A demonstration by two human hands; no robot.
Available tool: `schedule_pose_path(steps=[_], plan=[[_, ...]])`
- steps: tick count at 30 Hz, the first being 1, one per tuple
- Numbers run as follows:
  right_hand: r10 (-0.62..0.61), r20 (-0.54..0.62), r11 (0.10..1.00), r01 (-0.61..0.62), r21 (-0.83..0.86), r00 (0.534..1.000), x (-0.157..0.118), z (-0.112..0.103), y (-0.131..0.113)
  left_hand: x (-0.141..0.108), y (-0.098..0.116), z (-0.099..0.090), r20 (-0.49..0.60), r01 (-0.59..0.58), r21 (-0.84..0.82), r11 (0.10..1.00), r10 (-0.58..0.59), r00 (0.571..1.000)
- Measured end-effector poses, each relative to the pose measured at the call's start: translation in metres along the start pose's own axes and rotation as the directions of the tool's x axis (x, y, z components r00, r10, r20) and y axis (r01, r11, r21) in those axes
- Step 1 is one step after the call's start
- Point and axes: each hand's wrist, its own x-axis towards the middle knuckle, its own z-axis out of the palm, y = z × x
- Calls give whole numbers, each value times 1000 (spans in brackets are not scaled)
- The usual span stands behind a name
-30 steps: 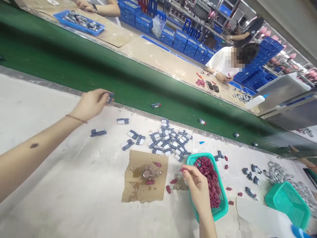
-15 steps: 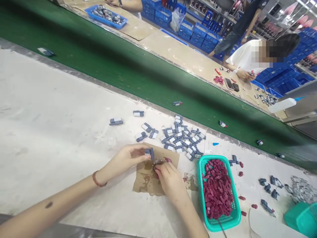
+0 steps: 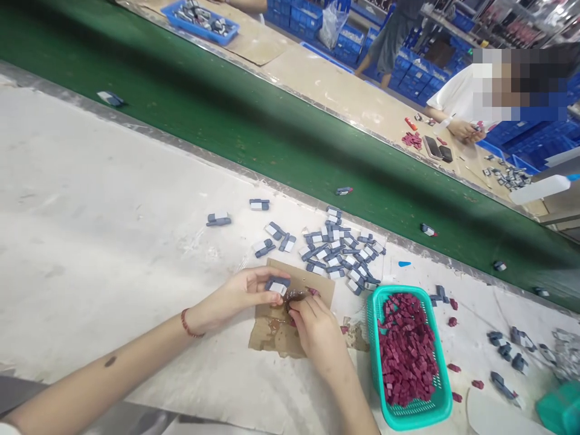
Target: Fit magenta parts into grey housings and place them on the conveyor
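My left hand [image 3: 254, 289] is closed, thumb and fingers gripping a small blue-grey plastic part [image 3: 277, 286] with a white panel. Just right of it, my right hand [image 3: 317, 326] is pinched low over a brown cardboard piece [image 3: 267, 338] smeared with a wet, shiny substance. What its fingertips hold is hidden; a maroon bit [image 3: 313, 292] shows beside its knuckles. Beyond both hands lies a cluster of similar blue-grey parts [image 3: 338, 257]. To the right of my right hand, a green basket [image 3: 446, 393] holds many small maroon pieces [image 3: 405, 350].
A green conveyor belt [image 3: 217, 121] runs behind the table, carrying several spaced parts. Right of the basket lie loose grey parts [image 3: 519, 362], maroon bits and a blue cap [image 3: 405, 264]. Across the belt, a person in white [image 3: 457, 90] works near a blue tray [image 3: 226, 37] and a white bottle [image 3: 539, 190].
My left hand has turned the blue-grey part so its white panel faces me. My right hand stays over the cardboard. Parts on the belt have shifted right; the view has moved slightly.
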Motion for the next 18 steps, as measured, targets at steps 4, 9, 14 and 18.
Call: schedule_pose_path(steps=[4, 9, 14, 18], plan=[[163, -73, 918, -124, 377, 984, 1, -16, -2, -1, -1, 1, 55, -76, 35, 997, 74, 996], [286, -196, 796, -118, 594, 938, 0, -24, -6, -3, -4, 6, 144, -89, 80, 993, 77, 987], [274, -213, 754, -71, 653, 938, 6, -18, -12, -6, -4, 13, 168, -101, 170, 980, 72, 983], [265, -185, 762, -88, 642, 946, 8, -14, -14, -7, -4, 16, 191, -119, 183, 976, 83, 978]])
